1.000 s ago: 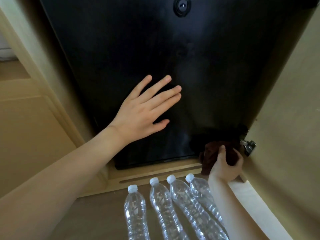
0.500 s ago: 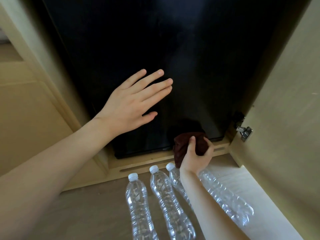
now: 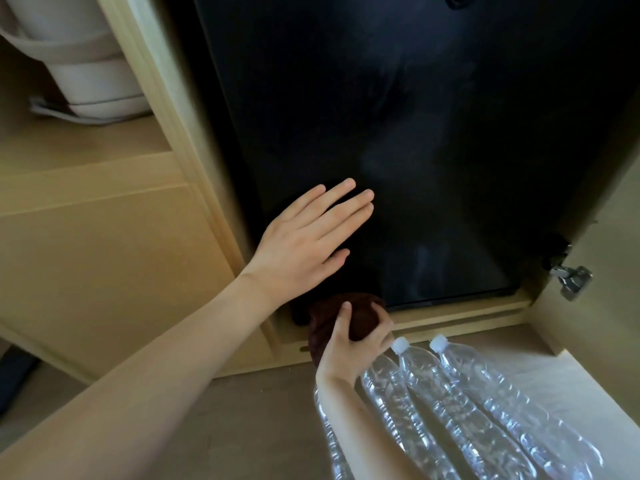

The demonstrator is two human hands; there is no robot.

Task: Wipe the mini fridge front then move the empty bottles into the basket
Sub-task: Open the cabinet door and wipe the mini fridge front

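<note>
The black mini fridge front (image 3: 398,140) fills a wooden cabinet bay. My left hand (image 3: 304,240) lies flat on its lower left part, fingers spread. My right hand (image 3: 353,344) is shut on a dark brown cloth (image 3: 360,315), pressed at the door's bottom left corner. Several empty clear bottles (image 3: 460,400) with white caps lie side by side on the floor, caps toward the fridge; my right forearm crosses over the leftmost ones. No basket is in view.
The open cabinet door (image 3: 609,334) stands at the right, with a metal hinge (image 3: 571,278). A white kettle-like appliance (image 3: 83,64) with its cord sits on the shelf at upper left. A wooden sill (image 3: 460,317) runs under the fridge.
My right hand has slid the cloth leftward along the door's bottom edge, from the right corner to the left corner. The view has shifted; my left hand stays flat on the door.
</note>
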